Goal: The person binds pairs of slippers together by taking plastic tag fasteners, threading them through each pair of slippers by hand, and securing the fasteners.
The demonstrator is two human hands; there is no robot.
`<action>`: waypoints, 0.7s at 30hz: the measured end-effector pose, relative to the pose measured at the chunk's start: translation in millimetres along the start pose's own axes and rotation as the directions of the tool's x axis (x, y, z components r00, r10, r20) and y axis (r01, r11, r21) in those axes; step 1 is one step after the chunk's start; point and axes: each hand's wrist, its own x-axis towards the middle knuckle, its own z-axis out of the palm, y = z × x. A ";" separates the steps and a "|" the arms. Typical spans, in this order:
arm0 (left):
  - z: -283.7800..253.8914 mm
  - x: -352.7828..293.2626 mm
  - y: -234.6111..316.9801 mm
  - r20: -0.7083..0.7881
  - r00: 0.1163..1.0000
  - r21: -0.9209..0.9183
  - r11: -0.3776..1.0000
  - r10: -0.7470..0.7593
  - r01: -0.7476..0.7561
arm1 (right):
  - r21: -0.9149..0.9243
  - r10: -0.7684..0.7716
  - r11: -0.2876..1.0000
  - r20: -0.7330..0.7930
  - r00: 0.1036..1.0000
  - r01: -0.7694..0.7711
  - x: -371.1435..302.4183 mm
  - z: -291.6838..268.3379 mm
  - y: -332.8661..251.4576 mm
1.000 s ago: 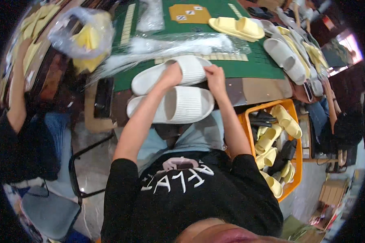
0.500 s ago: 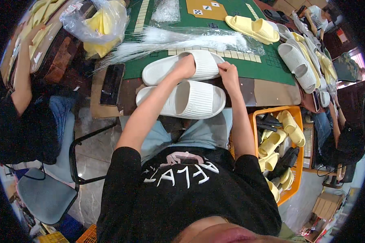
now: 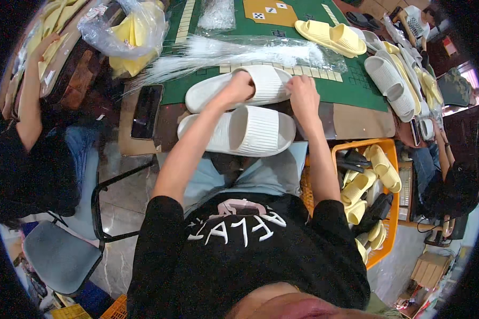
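Two white slide slippers with ribbed straps lie side by side at the table's near edge. My left hand (image 3: 240,87) reaches into the strap opening of the far slipper (image 3: 270,84), its fingers closed around the strap's edge and partly hidden under it. At that slipper's toe end is my right hand (image 3: 304,99), curled with the fingertips pinched against the rim. Whatever the pinch holds is hidden by the hand. Under my left forearm, the near slipper (image 3: 257,131) rests untouched. Just beyond both slippers, a bundle of thin clear-white plastic strands (image 3: 245,53) lies across the green mat (image 3: 356,93).
An orange crate (image 3: 390,228) of yellow and dark slippers stands by my right arm. Yellow slippers (image 3: 331,37) sit at the mat's far right, white ones (image 3: 391,87) nearer. A phone (image 3: 147,111) lies left. Co-workers sit on both sides; a grey chair (image 3: 64,258) stands left.
My right hand has rolled over at the toe end, showing more of its back. The left hand and both slippers have shifted very slightly.
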 end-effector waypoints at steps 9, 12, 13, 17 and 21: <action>20.7 -13.1 74.5 -0.393 0.748 0.521 0.800 0.535 -0.298 | 0.170 -0.024 0.984 -0.136 0.990 0.047 4.0 -26.6 -29.2; 35.6 -3.2 84.3 -0.187 0.978 -0.197 0.979 -0.088 0.050 | 0.324 0.097 0.945 -0.136 0.986 -0.048 3.6 -29.4 -34.4; 35.9 -2.0 83.2 -0.158 0.982 -0.159 0.985 -0.099 0.074 | 0.362 0.112 0.931 -0.154 0.982 -0.050 3.9 -27.5 -31.0; 42.2 -4.4 71.7 -0.187 0.971 -0.316 0.945 -0.150 0.085 | 0.674 0.363 0.695 -0.030 0.931 -0.249 -4.5 -32.7 -33.5; 39.3 -5.3 72.2 -0.167 0.972 -0.417 0.905 -0.166 0.083 | 0.848 0.471 0.410 0.118 0.874 -0.335 -14.2 -33.9 -33.4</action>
